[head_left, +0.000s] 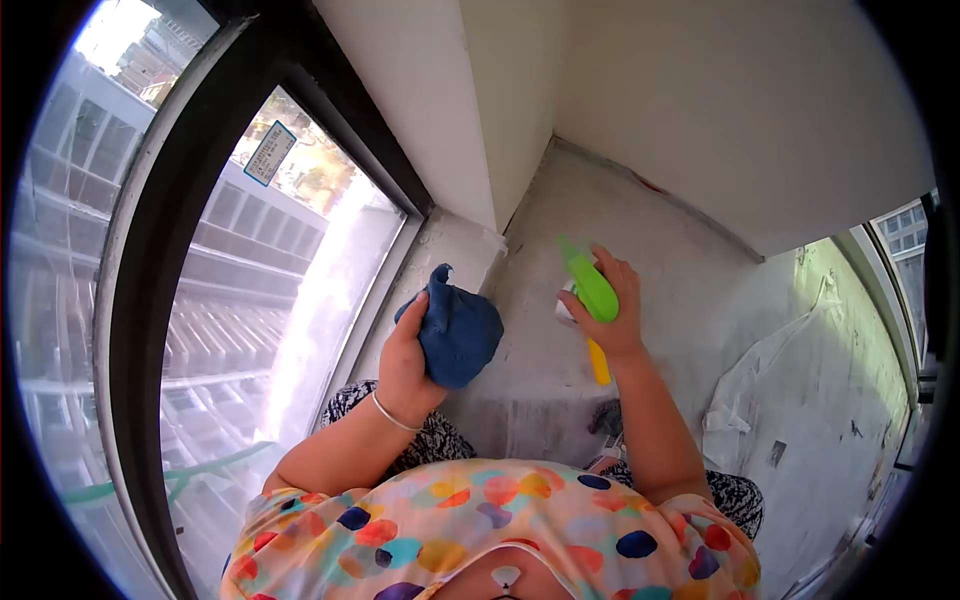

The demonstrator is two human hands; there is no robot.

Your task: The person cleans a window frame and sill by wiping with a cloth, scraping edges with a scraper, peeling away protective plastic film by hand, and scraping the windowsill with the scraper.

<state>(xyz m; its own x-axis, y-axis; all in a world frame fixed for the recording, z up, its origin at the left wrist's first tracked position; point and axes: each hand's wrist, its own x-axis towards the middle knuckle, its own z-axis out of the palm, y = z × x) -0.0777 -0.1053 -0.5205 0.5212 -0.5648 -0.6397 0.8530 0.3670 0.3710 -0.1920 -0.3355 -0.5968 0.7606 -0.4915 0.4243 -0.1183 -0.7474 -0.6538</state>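
Note:
A bunched blue cloth [462, 335] is in my left hand [405, 365], with the thumb pressed over its near side. My right hand [622, 305] is wrapped round a bright green spray head [595, 290] whose nozzle points up and away from me. Part of a white bottle shows under the fingers; the rest is hidden by the hand. Just below that hand is a yellow object [599, 362], partly covered by the wrist. The two hands are apart, both above the grey floor.
A dark-framed window [290, 290] with a small label [269, 153] stands at the left. Pale walls [720, 110] meet in a corner ahead. Crumpled clear plastic sheet [735, 400] lies on the floor [540, 230] at the right, near another window [905, 250].

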